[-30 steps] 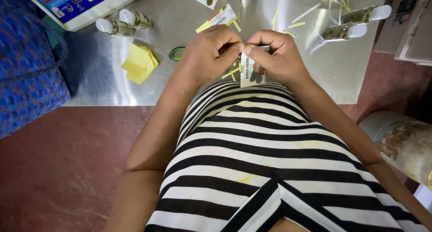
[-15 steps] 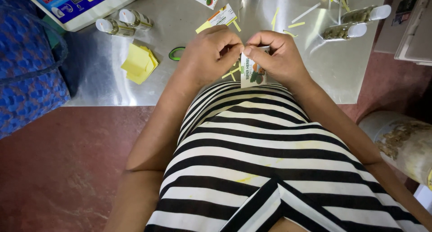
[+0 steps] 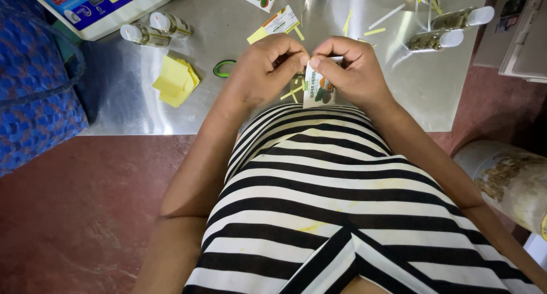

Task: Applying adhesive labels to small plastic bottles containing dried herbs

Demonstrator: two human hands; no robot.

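A small printed sticker label (image 3: 317, 89) (white with a green band and a picture of vegetables) hangs upright between both hands, just above the near edge of the steel table (image 3: 239, 26) and in front of the striped shirt (image 3: 330, 203); the right hand (image 3: 348, 72) pinches its top edge between thumb and forefinger, closed firmly on it; the left hand (image 3: 266, 69) is curled beside it, its fingertips meeting the same top corner, though whether they grip the label itself or only its backing I cannot tell. By the look of it the step in hand is peeling the label from its backing; the next move would call for a clean start at that corner and a steady pull so the paper does not tear or curl onto itself. Thin yellow paper strips (image 3: 364, 21) lie scattered on the table beyond the hands; two more printed labels (image 3: 279, 21) lie further out; a stack of yellow sheets (image 3: 175, 80) and a green ring (image 3: 224, 68) sit to the left; two capped jars (image 3: 156, 31) lie near a weighing scale (image 3: 102, 6), and two filled jars (image 3: 450, 29) lie on their sides to the right.
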